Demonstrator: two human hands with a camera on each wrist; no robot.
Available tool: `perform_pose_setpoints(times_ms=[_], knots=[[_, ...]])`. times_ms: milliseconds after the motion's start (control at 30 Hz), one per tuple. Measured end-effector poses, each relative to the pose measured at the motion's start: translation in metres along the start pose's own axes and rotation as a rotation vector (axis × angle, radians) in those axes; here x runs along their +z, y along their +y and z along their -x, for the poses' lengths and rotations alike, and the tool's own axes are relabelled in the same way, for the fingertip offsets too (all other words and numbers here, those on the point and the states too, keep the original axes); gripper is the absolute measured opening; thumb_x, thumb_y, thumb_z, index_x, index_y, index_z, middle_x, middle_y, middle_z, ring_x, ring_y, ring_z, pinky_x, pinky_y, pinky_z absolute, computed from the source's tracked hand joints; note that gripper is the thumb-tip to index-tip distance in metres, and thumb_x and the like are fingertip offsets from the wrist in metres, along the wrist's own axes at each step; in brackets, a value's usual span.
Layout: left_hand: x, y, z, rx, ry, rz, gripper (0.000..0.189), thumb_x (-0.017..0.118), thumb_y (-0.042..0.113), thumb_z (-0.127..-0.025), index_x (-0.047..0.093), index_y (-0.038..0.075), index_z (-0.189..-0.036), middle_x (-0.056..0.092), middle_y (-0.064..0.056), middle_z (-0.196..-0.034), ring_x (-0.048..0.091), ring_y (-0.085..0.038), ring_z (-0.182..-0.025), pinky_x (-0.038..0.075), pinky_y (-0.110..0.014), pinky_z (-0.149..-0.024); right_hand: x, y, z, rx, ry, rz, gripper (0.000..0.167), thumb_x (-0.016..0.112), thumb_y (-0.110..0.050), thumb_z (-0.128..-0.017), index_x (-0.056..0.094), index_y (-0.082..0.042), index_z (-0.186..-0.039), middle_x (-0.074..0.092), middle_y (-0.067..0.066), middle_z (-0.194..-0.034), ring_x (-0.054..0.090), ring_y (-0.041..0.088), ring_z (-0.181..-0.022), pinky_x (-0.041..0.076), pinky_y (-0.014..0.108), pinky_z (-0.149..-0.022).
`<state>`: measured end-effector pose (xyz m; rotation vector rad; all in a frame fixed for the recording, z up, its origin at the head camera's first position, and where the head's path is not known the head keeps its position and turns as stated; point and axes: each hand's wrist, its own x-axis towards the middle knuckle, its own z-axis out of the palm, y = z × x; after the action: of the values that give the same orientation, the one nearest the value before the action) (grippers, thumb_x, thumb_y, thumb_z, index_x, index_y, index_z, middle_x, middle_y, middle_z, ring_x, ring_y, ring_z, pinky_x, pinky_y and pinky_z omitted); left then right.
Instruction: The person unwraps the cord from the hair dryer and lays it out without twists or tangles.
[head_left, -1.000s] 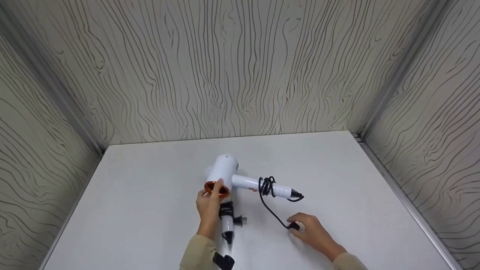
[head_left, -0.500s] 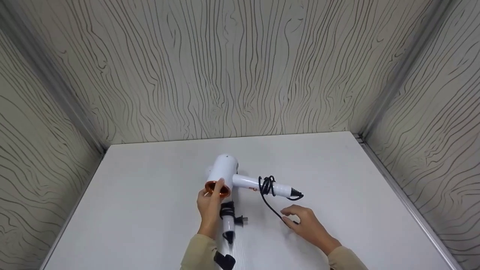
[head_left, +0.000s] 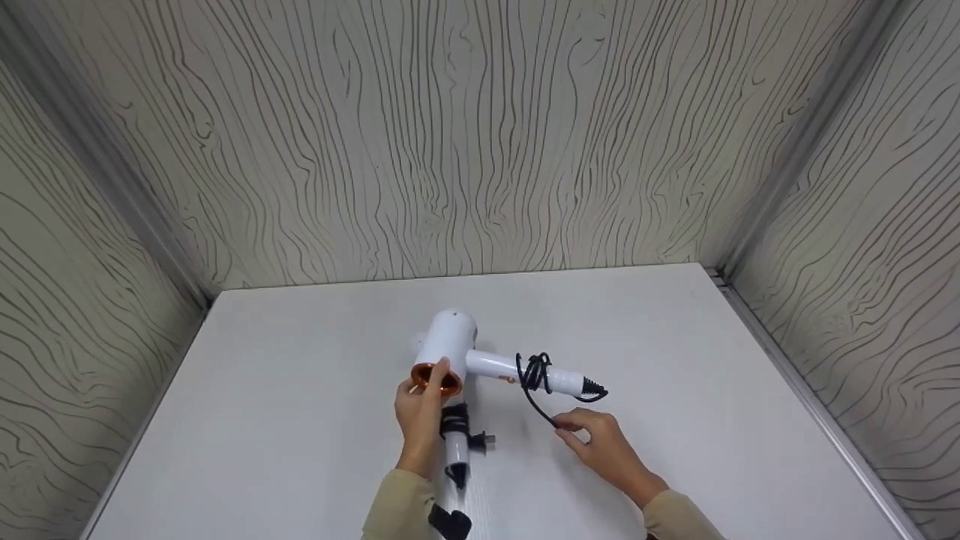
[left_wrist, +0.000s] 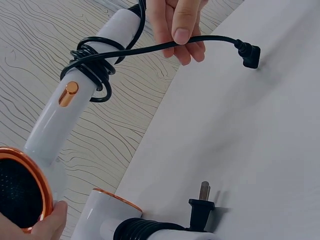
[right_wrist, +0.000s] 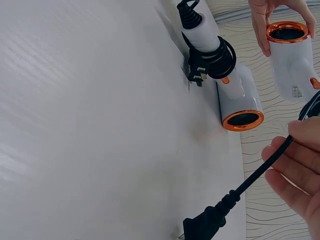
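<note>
A white hair dryer (head_left: 450, 337) with a copper rim is gripped at its barrel by my left hand (head_left: 417, 420), and its handle points right. Black cord (left_wrist: 90, 67) is coiled around that handle. My right hand (head_left: 606, 448) pinches the loose stretch of this cord between thumb and fingers. Beyond the pinch, the cord ends in a black plug (left_wrist: 251, 56), which hangs free in the left wrist view. A second white hair dryer (right_wrist: 240, 95) lies just below the left hand, its cord wrapped around the handle and its own plug (left_wrist: 201, 210) sticking out.
Both hands work over a white tabletop (head_left: 300, 420). Wood-grain patterned panels (head_left: 450, 150) rise behind it and at both sides, with grey metal strips (head_left: 802, 142) along the corners.
My right hand has slid left and up along the cord, from the plug end to a spot nearer the coil. The left hand and the held hair dryer have barely moved.
</note>
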<state>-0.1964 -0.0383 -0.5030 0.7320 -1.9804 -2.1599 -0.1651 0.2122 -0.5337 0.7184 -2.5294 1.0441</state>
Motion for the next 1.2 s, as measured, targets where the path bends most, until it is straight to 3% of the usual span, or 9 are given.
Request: perform_pose_setpoints(times_ms=[233, 467, 867, 1067, 1200], knots=[[0.002, 0.0, 0.0, 0.004, 0.019, 0.033, 0.075, 0.067, 0.045, -0.085, 0.042, -0.01, -0.129, 0.059, -0.03, -0.123, 0.064, -0.026, -0.099, 0.056, -0.036, -0.086, -0.001, 0.002, 0.003, 0.022, 0.01, -0.047, 0.009, 0.069, 0.002, -0.082, 0.072, 0.0, -0.091, 0.074, 0.01, -0.08, 0.069, 0.012, -0.073, 0.058, 0.02, -0.065], [0.001, -0.002, -0.002, 0.014, 0.044, 0.012, 0.074, 0.068, 0.044, -0.085, 0.043, -0.011, -0.128, 0.057, -0.031, -0.123, 0.062, -0.029, -0.102, 0.056, -0.035, -0.086, -0.005, 0.003, 0.005, -0.021, 0.052, -0.034, 0.01, 0.07, 0.005, -0.08, 0.069, -0.003, -0.085, 0.071, 0.006, -0.076, 0.064, 0.002, -0.071, 0.056, 0.018, -0.062], [-0.001, -0.006, -0.002, 0.02, 0.05, -0.012, 0.075, 0.069, 0.046, -0.083, 0.045, -0.01, -0.127, 0.059, -0.03, -0.121, 0.062, -0.029, -0.1, 0.054, -0.034, -0.083, -0.02, -0.007, 0.008, -0.12, 0.076, -0.017, 0.02, 0.073, 0.01, -0.074, 0.068, -0.006, -0.084, 0.069, 0.003, -0.077, 0.061, 0.001, -0.07, 0.053, 0.017, -0.057], [-0.002, -0.007, 0.0, 0.026, 0.03, -0.037, 0.076, 0.069, 0.049, -0.082, 0.046, -0.008, -0.128, 0.057, -0.028, -0.127, 0.061, -0.03, -0.108, 0.053, -0.039, -0.092, -0.028, -0.011, 0.004, -0.13, 0.112, 0.008, 0.023, 0.074, 0.011, -0.072, 0.067, -0.007, -0.082, 0.069, 0.001, -0.077, 0.058, -0.004, -0.071, 0.053, 0.015, -0.057], [-0.003, -0.008, -0.001, 0.027, 0.017, -0.022, 0.073, 0.069, 0.047, -0.083, 0.046, -0.007, -0.127, 0.058, -0.028, -0.125, 0.063, -0.027, -0.103, 0.054, -0.036, -0.09, -0.034, -0.011, -0.001, -0.165, 0.154, 0.011, 0.025, 0.074, 0.014, -0.069, 0.067, -0.006, -0.082, 0.067, 0.0, -0.075, 0.054, -0.004, -0.066, 0.047, 0.01, -0.055]])
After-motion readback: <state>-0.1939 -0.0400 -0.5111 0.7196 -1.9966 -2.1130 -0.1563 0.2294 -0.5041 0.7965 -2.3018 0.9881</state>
